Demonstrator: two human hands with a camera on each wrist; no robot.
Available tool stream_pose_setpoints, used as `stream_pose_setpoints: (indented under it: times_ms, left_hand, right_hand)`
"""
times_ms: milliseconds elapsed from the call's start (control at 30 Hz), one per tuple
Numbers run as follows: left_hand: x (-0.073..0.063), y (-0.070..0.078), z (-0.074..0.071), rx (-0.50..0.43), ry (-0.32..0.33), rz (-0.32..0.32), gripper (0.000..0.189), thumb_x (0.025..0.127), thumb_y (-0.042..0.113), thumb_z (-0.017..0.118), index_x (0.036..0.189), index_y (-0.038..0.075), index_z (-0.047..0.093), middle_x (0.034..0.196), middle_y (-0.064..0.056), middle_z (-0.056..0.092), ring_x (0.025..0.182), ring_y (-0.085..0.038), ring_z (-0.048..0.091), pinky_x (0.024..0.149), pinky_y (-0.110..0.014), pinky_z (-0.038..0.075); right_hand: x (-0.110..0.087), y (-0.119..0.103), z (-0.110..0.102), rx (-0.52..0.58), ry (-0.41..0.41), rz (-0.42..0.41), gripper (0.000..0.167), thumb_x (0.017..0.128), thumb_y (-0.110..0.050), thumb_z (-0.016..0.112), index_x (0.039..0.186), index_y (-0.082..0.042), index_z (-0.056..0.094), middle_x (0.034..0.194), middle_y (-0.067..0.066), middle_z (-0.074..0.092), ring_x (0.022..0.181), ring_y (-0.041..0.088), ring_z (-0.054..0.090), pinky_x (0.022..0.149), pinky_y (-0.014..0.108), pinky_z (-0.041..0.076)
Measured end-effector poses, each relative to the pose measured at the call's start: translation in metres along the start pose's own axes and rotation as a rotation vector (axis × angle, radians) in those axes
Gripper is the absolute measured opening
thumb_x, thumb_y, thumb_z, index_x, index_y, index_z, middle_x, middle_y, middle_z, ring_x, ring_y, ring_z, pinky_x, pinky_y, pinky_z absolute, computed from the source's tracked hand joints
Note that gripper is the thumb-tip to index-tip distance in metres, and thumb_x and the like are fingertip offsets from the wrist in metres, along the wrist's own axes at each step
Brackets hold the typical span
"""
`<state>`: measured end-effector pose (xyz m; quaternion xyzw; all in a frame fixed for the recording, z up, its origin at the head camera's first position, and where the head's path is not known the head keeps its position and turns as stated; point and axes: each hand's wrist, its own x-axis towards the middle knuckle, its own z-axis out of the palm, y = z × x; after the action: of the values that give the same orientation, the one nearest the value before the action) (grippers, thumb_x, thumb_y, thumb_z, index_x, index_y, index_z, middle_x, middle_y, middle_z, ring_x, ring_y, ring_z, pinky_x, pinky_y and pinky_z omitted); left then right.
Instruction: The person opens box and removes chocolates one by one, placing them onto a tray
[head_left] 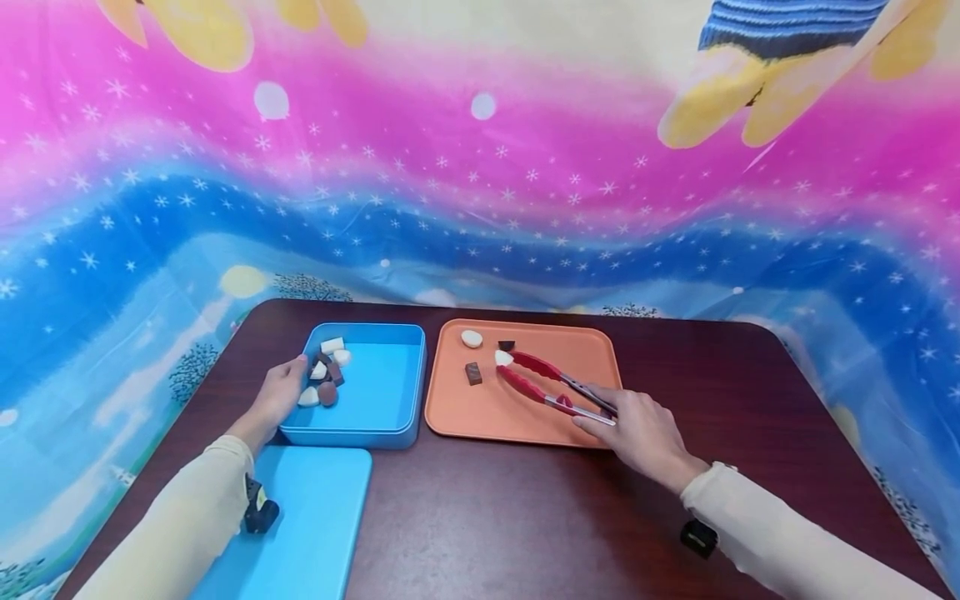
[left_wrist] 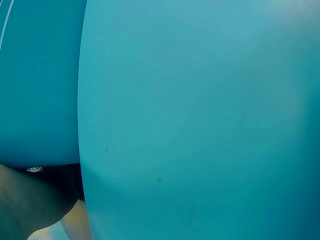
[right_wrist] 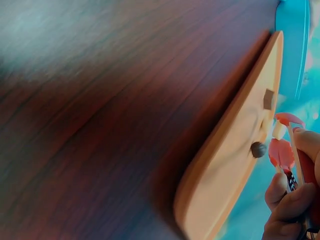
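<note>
My right hand (head_left: pixel 637 433) grips red-and-silver tongs (head_left: pixel 536 387) over the orange tray (head_left: pixel 555 425). Between the red tips is a white piece (right_wrist: pixel 279 131), like white chocolate. On the tray are a round white piece (head_left: pixel 472 338), a brown chocolate square (head_left: pixel 473 373) and a small dark piece (head_left: pixel 507 345). My left hand (head_left: pixel 281 392) holds the left side of a blue box (head_left: pixel 352 437); its fingertips are partly hidden. Several white and brown pieces (head_left: pixel 327 393) lie along the box's left side.
A blue lid (head_left: pixel 315 517) lies in front of the box on the dark wooden table (head_left: pixel 480 517). Tray and box stand side by side. A printed curtain (head_left: pixel 480 183) hangs behind the table's far edge.
</note>
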<state>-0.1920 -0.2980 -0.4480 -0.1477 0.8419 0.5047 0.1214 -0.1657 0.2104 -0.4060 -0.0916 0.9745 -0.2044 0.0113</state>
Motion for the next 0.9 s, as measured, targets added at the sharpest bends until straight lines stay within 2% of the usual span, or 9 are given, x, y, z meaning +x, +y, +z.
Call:
stream_pose_setpoints:
  times_ms: [200,567,900]
  left_hand:
    - [0.001,0.0,0.0,0.001,-0.007,-0.005,0.076,0.106,0.06,0.013,0.163,0.01,0.014,0.168,-0.025,0.017,0.154,-0.049,0.016,0.12,-0.073,0.02]
    - [0.003,0.002,0.001,0.005,-0.005,0.004,0.073,0.107,0.057,0.013,0.163,0.011,0.014,0.166,-0.025,0.022,0.152,-0.049,0.023,0.119,-0.07,0.026]
    - [0.002,0.002,0.0,0.002,-0.003,0.007,0.072,0.108,0.056,0.013,0.163,0.01,0.014,0.167,-0.024,0.02,0.154,-0.048,0.019,0.121,-0.069,0.023]
  right_hand:
    - [0.001,0.012,-0.003,-0.02,-0.009,0.033,0.065,0.086,-0.046,0.078,0.141,-0.015,0.062,0.059,-0.001,0.052,0.055,0.017,0.042,0.047,0.03,0.036]
    - [0.0,0.028,-0.006,-0.051,-0.026,0.072,0.069,0.087,-0.048,0.076,0.143,-0.013,0.059,0.061,0.0,0.052,0.054,0.017,0.041,0.046,0.03,0.033]
    - [-0.002,0.037,-0.006,-0.061,-0.026,0.066,0.068,0.088,-0.047,0.076,0.142,-0.011,0.059,0.059,0.0,0.05,0.053,0.017,0.04,0.045,0.03,0.032]
